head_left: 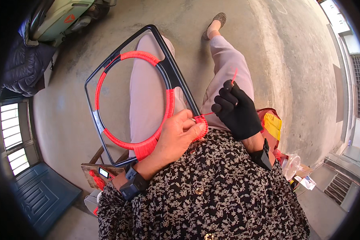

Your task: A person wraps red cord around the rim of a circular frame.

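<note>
A black frame (pixel 179 78) with a round ring inside it rests across my lap, tilted to the left. Red cord wrapping (pixel 171 105) covers several stretches of the ring and the frame's near right corner. My bare left hand (pixel 178 134) grips the frame at that corner, thumb on the wrapped part. From there a red strand (pixel 208 114) runs to my right hand (pixel 237 110), in a black glove, which is closed on it. The strand's loose end sticks up above the gloved fingers.
A scooter (pixel 62 20) and a dark puffer jacket (pixel 26 66) are at the far left. Beside my left arm is a small wooden stool (pixel 93 170) with a phone (pixel 104 173) on it. A red and yellow bag (pixel 272 126) and packaging (pixel 296 166) lie to my right.
</note>
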`<state>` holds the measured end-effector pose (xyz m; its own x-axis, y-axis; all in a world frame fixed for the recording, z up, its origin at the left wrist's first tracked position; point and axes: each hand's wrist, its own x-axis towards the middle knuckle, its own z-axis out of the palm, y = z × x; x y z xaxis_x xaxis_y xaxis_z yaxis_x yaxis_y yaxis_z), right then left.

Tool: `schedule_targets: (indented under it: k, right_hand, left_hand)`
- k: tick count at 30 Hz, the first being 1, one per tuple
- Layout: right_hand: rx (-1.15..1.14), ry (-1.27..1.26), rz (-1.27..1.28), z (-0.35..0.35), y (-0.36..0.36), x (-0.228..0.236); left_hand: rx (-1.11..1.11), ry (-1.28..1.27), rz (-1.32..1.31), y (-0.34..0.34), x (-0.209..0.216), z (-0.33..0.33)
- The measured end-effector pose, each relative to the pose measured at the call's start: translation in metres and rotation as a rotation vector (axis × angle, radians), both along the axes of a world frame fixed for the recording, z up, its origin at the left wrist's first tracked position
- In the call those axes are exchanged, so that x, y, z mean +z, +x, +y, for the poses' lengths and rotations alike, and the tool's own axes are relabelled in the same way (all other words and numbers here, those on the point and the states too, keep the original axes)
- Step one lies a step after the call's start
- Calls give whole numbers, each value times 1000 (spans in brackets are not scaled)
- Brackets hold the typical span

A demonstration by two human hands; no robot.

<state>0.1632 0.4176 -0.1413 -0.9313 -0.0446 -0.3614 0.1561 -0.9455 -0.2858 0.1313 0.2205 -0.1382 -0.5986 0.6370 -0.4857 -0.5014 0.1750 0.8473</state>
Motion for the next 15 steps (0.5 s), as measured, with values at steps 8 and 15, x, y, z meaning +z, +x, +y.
schedule_targets:
  k: [8,15]
  right_hand:
    - [56,102,49,8,10,-9]
    - [305,730,-164,14,11,5]
  left_hand:
    - [50,29,-61,1,-1,1]
    - [-65,21,61,4,-1,-5]
